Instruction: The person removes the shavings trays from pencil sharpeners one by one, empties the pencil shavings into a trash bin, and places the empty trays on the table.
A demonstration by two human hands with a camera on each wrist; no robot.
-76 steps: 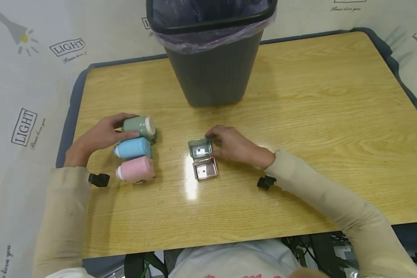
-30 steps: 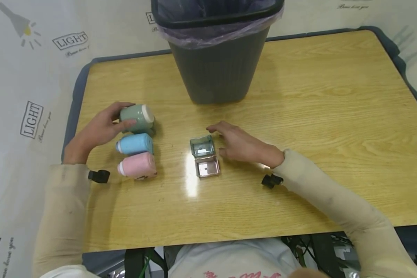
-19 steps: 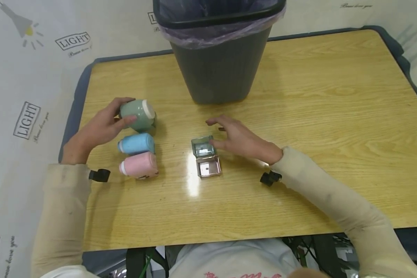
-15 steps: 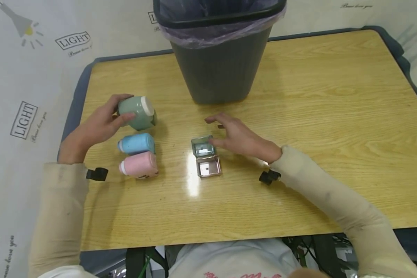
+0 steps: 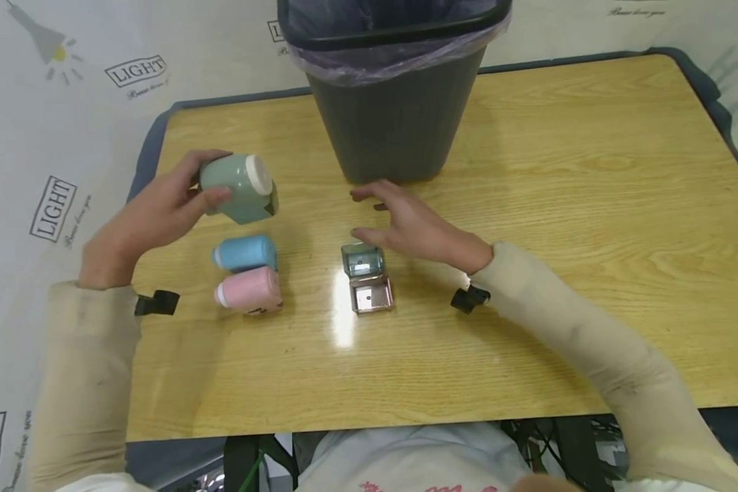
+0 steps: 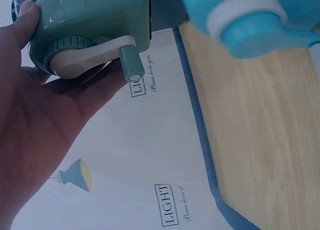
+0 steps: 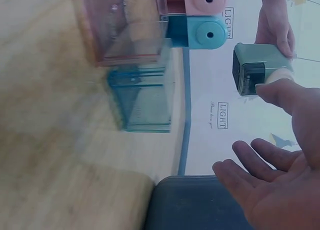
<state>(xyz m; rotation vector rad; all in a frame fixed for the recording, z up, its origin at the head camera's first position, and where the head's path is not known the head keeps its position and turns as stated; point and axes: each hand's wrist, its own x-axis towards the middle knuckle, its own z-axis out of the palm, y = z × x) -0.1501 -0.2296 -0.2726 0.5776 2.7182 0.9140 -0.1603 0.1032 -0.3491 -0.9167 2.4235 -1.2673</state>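
My left hand [image 5: 150,215] grips a green hand-crank pencil sharpener [image 5: 234,195], held tilted above the table. Its crank [image 6: 92,57] shows in the left wrist view. A blue pencil sharpener [image 5: 246,253] and a pink pencil sharpener [image 5: 252,290] lie side by side just below it in the head view. Near the table's middle, a clear green shavings drawer [image 5: 363,260] and a clear pink shavings drawer [image 5: 371,294] stand against each other. My right hand [image 5: 415,225], fingers spread and holding nothing, hovers just beyond and right of the green drawer.
A dark grey waste bin [image 5: 400,123] with a purple liner stands at the back of the wooden table [image 5: 578,205]. Printed white sheeting [image 5: 49,137] rises behind and to the left. The person's lap is at the front edge.
My left hand has lifted the green pencil sharpener away from the blue one, upward in the view. My right hand has let go of the green drawer and moved toward the bin.
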